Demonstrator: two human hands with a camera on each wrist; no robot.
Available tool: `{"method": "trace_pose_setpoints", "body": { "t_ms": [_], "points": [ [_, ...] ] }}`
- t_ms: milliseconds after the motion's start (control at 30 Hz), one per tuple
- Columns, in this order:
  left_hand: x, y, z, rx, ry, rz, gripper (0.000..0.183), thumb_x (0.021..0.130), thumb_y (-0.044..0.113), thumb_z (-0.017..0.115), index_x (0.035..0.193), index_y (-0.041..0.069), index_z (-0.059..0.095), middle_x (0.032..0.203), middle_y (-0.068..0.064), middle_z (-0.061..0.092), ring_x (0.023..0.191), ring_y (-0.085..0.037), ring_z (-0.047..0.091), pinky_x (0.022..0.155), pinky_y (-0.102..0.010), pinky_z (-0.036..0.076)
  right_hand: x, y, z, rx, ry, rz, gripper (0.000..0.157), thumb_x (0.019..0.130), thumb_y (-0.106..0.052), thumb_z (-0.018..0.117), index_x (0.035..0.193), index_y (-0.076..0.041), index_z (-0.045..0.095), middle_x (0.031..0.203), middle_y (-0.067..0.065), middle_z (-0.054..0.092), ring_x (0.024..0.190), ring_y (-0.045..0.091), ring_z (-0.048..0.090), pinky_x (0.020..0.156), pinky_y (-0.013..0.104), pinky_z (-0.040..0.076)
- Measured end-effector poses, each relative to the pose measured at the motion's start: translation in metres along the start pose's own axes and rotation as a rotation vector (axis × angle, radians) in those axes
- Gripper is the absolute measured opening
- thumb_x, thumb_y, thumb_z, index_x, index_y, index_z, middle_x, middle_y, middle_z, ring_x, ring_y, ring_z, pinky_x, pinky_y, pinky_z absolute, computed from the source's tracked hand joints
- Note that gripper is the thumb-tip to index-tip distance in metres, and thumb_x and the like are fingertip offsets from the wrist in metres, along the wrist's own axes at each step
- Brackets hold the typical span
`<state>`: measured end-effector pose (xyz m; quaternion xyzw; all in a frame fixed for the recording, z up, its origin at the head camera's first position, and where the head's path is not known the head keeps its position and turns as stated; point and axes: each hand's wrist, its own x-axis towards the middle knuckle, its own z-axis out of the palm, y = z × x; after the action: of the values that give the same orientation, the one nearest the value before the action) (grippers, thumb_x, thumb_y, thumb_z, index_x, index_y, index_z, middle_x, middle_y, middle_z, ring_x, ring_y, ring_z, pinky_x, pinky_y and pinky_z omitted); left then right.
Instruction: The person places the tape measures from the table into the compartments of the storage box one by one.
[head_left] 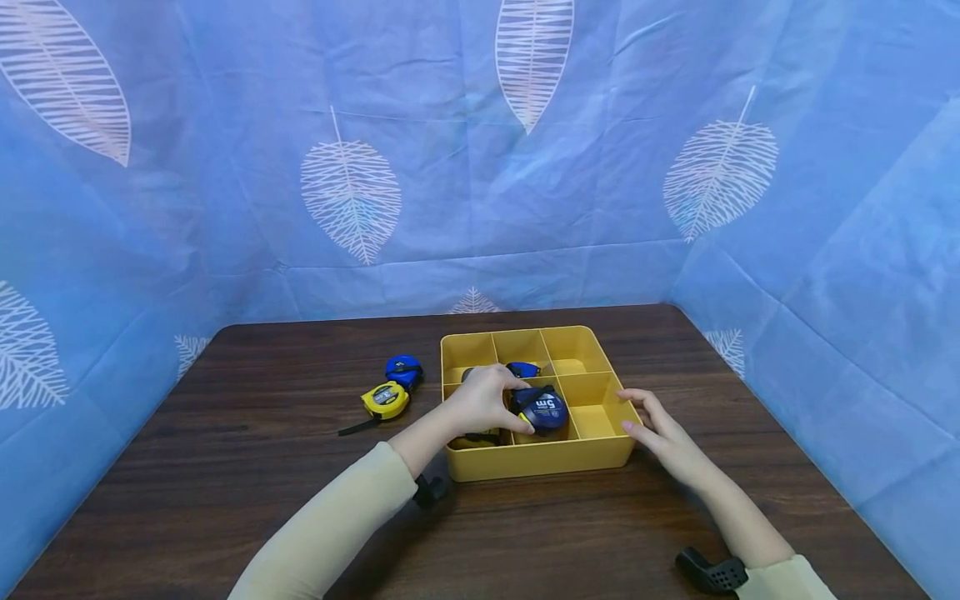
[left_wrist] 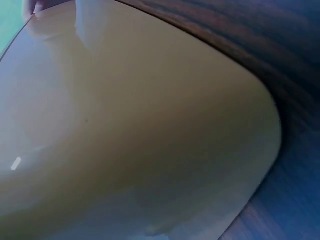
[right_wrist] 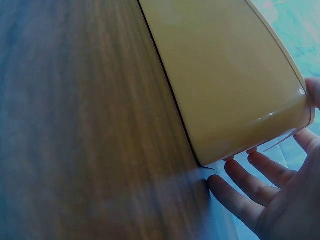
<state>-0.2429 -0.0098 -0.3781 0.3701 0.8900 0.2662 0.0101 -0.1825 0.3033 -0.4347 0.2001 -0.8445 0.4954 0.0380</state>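
Ideally, the left hand [head_left: 484,402], pinching the 5m tape [head_left: 547,412], clears the dividers [head_left: 587,374]; the right hand [head_left: 666,433], fingers spread, steadies the box [head_left: 543,462].

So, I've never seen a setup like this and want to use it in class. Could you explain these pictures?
There is no machine here: a person works with two bare hands. A head-worn camera took the wide picture, looking forward and down. Cameras on each wrist took the close-ups, which mostly show the outside of the yellow divided box.

That box stands on a dark wooden table. Left of it lie a yellow tape measure and a bright blue one. The left hand holds a dark blue tape measure at the front middle compartment; the right hand touches the box's right end.
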Motion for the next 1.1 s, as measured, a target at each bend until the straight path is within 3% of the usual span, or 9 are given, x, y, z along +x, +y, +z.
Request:
{"method": "trace_pose_setpoints", "body": {
  "t_ms": [233, 467, 667, 767, 900, 1000, 1100],
  "points": [
    [0.0, 0.0, 0.004, 0.093, 0.012, 0.036, 0.059, 0.07, 0.044, 0.083, 0.121, 0.016, 0.069, 0.106, 0.01, 0.068, 0.105, -0.011, 0.053, 0.092, -0.041, 0.037, 0.0, -0.001, 0.0, 0.0, 0.002, -0.002, 0.041, 0.101, -0.014, 0.047, 0.139, -0.001, 0.035, 0.139, 0.021, 0.032, 0.126, 0.038, 0.031, 0.083, 0.023, 0.045],
    [0.0, -0.001, 0.006, 0.108, -0.021, 0.068, 0.055, 0.072, 0.044, 0.083, 0.117, 0.016, 0.071, 0.074, 0.019, 0.059, 0.087, -0.006, 0.053, 0.086, -0.038, 0.034, 0.0, -0.001, 0.0, -0.005, -0.001, -0.002, 0.041, 0.102, -0.013, 0.046, 0.139, 0.0, 0.034, 0.14, 0.021, 0.032, 0.129, 0.038, 0.027, 0.089, 0.013, 0.035],
    [0.003, 0.003, 0.005, 0.129, -0.057, 0.062, 0.052, 0.072, 0.041, 0.083, 0.116, 0.016, 0.071, 0.062, 0.017, 0.054, 0.08, -0.004, 0.052, 0.081, -0.037, 0.031, 0.0, -0.002, 0.0, -0.013, 0.001, -0.001, 0.041, 0.102, -0.013, 0.046, 0.139, 0.0, 0.034, 0.139, 0.022, 0.032, 0.128, 0.038, 0.029, 0.087, 0.016, 0.038],
    [0.005, 0.006, 0.004, 0.133, -0.085, 0.051, 0.051, 0.073, 0.038, 0.083, 0.116, 0.015, 0.071, 0.066, 0.016, 0.059, 0.084, -0.006, 0.055, 0.084, -0.037, 0.033, 0.0, -0.002, 0.0, -0.016, 0.006, 0.005, 0.041, 0.102, -0.013, 0.046, 0.139, 0.0, 0.034, 0.139, 0.021, 0.032, 0.127, 0.036, 0.029, 0.088, 0.014, 0.036],
    [0.008, 0.01, 0.005, 0.148, -0.131, 0.049, 0.048, 0.074, 0.034, 0.083, 0.116, 0.014, 0.072, 0.089, 0.014, 0.069, 0.096, -0.009, 0.058, 0.089, -0.039, 0.036, 0.0, -0.003, 0.0, -0.014, 0.003, 0.003, 0.041, 0.102, -0.014, 0.046, 0.139, 0.0, 0.034, 0.14, 0.022, 0.032, 0.127, 0.037, 0.029, 0.088, 0.013, 0.035],
    [0.011, 0.013, 0.005, 0.172, -0.16, 0.056, 0.046, 0.074, 0.033, 0.082, 0.114, 0.015, 0.072, 0.102, 0.011, 0.069, 0.096, -0.008, 0.058, 0.084, -0.034, 0.037, 0.0, -0.002, 0.001, -0.012, -0.001, 0.003, 0.041, 0.102, -0.013, 0.046, 0.139, 0.001, 0.034, 0.14, 0.022, 0.031, 0.128, 0.038, 0.029, 0.087, 0.015, 0.038],
    [0.012, 0.016, 0.004, 0.197, -0.177, 0.053, 0.044, 0.074, 0.032, 0.082, 0.113, 0.015, 0.073, 0.103, 0.01, 0.07, 0.091, -0.007, 0.058, 0.075, -0.029, 0.035, 0.0, -0.002, 0.001, -0.005, -0.004, 0.006, 0.041, 0.102, -0.013, 0.046, 0.139, 0.0, 0.034, 0.14, 0.023, 0.031, 0.128, 0.039, 0.03, 0.086, 0.017, 0.04]
  ]
}}
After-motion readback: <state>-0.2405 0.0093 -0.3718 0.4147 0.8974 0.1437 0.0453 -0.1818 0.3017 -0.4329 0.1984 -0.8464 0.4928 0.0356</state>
